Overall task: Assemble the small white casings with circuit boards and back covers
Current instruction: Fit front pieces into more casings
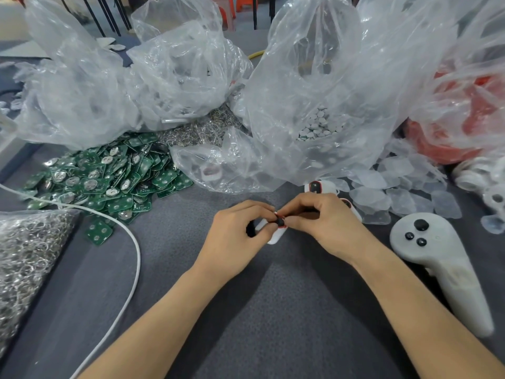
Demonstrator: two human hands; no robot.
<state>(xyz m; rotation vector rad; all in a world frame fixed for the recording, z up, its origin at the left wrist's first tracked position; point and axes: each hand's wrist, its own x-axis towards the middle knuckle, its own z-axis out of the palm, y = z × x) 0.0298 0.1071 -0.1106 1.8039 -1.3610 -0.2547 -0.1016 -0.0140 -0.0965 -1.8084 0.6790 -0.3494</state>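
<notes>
Both hands meet at the middle of the grey table [246, 310], and the work is right between them. The left hand [235, 231] has its fingers closed around a small white casing [274, 236], holding it just above the cloth. The right hand [322, 220] pinches in from the other side, its fingers pressed together on a small dark piece [280, 222] with a red edge, sitting on the casing's top end. Whether that piece is seated or only resting there, I cannot tell; the fingers hide the joint.

The green circuit boards [109, 176] lie heaped to the far left, well apart from the hands. Just beyond the right hand sits another white casing [317, 186] with a dark face. Clear plastic covers [396, 192] are scattered to the right, near a white game controller [442, 269]. A white cable [131, 242] curves across the left side, and big clear bags [314, 91] crowd the far edge.

The risk now looks like a skewed press: if the right fingers push while the part sits crooked, it may jam or pop out and roll off among the loose covers. The left grip is small and mostly at one end, so a hard push could also twist the casing out of the hand.
</notes>
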